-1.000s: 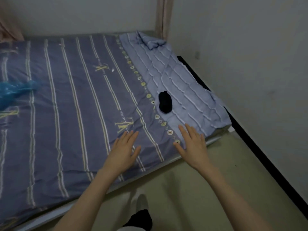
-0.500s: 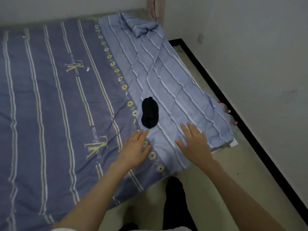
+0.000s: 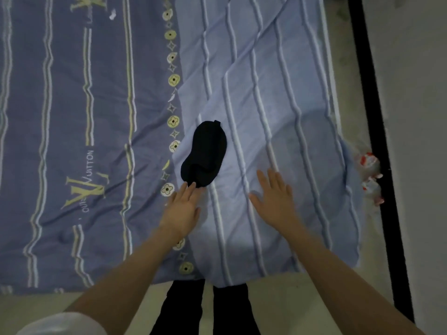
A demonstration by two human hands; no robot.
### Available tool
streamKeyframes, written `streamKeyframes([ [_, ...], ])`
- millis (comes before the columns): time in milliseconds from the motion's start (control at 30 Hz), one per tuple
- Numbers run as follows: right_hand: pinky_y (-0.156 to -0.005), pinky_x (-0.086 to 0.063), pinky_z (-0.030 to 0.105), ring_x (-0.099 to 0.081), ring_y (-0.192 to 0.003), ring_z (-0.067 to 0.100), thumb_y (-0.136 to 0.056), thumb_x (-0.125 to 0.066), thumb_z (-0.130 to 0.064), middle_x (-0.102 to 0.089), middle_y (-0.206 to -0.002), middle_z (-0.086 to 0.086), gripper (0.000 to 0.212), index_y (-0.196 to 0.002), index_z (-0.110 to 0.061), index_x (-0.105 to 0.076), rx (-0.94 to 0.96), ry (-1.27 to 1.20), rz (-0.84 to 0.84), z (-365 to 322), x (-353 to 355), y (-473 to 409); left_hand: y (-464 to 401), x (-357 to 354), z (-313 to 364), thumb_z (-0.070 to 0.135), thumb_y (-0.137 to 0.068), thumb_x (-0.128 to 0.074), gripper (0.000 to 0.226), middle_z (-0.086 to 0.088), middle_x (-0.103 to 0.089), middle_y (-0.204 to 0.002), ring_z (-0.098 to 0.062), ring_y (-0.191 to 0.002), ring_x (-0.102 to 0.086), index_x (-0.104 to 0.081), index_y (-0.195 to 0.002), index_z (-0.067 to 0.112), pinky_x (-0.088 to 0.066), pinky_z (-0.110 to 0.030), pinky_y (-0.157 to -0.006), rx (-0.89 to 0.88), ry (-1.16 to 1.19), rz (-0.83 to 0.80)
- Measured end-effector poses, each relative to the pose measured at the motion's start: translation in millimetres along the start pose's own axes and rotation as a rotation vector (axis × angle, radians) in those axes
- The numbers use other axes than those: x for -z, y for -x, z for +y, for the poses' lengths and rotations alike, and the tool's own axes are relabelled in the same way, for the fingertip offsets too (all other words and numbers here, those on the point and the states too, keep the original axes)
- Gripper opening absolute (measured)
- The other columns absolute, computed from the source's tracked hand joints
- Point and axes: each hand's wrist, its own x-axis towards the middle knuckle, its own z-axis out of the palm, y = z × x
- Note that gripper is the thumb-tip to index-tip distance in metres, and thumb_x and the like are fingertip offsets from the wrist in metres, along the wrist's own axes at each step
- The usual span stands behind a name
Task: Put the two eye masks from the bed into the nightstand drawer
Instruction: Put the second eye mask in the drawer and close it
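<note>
A black soft fabric eye mask (image 3: 204,154) lies flat on the light blue striped sheet (image 3: 273,97) of the bed, just to the right of the sheet's border of small yellow flower patterns (image 3: 173,79). My left hand (image 3: 182,209) is open with the fingers stretched, and the fingertips (image 3: 192,186) touch the near end of the eye mask; it holds nothing. My right hand (image 3: 275,198) is also open and empty, palm down over the light blue sheet, to the right of the eye mask and apart from it. I see only one mask on the bed. Left of the flower border is the darker blue cover with yellow letters (image 3: 79,189)
</note>
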Motion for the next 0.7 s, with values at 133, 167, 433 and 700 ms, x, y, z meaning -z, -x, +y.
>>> streamKeyframes([
  [133, -0.113, -0.009, 0.059, -0.002, -0.144, 0.032, -0.088, -0.04, -0.051, -0.003, -0.158, 0.011, 0.073, -0.146, -0.025, -0.005, 0.058, 0.147, 0.034, 7, -32, -40, -28, -18, -13, 0.02, -0.093, -0.037, 0.056, -0.009, -0.008, -0.157, -0.029, -0.144, -0.001, -0.014, -0.143, 0.016, -0.01, -0.045, -0.116, 0.011, -0.056, 0.045],
  [167, -0.112, -0.007, 0.06, -0.001, -0.144, 0.032, -0.086, -0.04, -0.055, -0.001, -0.158, 0.012, 0.077, -0.146, -0.027, -0.002, 0.064, 0.181, 0.04, 8, -40, -45, -35, -19, -15, 0.019, -0.093, -0.038, 0.055, -0.009, -0.011, -0.156, -0.031, -0.144, -0.003, -0.017, -0.143, 0.016, -0.011, -0.046, -0.116, -0.004, -0.052, 0.078],
  [433, -0.11, 0.01, 0.06, 0.011, -0.144, 0.034, -0.082, -0.031, -0.067, 0.014, -0.157, 0.012, 0.086, -0.138, -0.03, 0.022, 0.055, 0.255, 0.077, 11, -63, -52, -60, -8, -20, -0.003, -0.078, -0.059, 0.034, -0.023, -0.058, -0.126, -0.041, -0.12, -0.051, -0.06, -0.112, 0.001, -0.043, -0.054, -0.096, -0.055, -0.002, 0.33],
  [700, -0.114, 0.0, 0.056, -0.001, -0.145, 0.028, -0.088, -0.036, -0.055, -0.004, -0.158, 0.009, 0.075, -0.146, -0.022, -0.002, -0.016, -0.076, -0.152, -20, -11, -30, -11, 28, 2, 0.007, -0.086, -0.054, 0.021, -0.02, -0.069, -0.096, -0.03, -0.081, -0.062, -0.065, -0.104, 0.005, -0.046, -0.032, -0.071, 0.049, 0.477, 0.36],
])
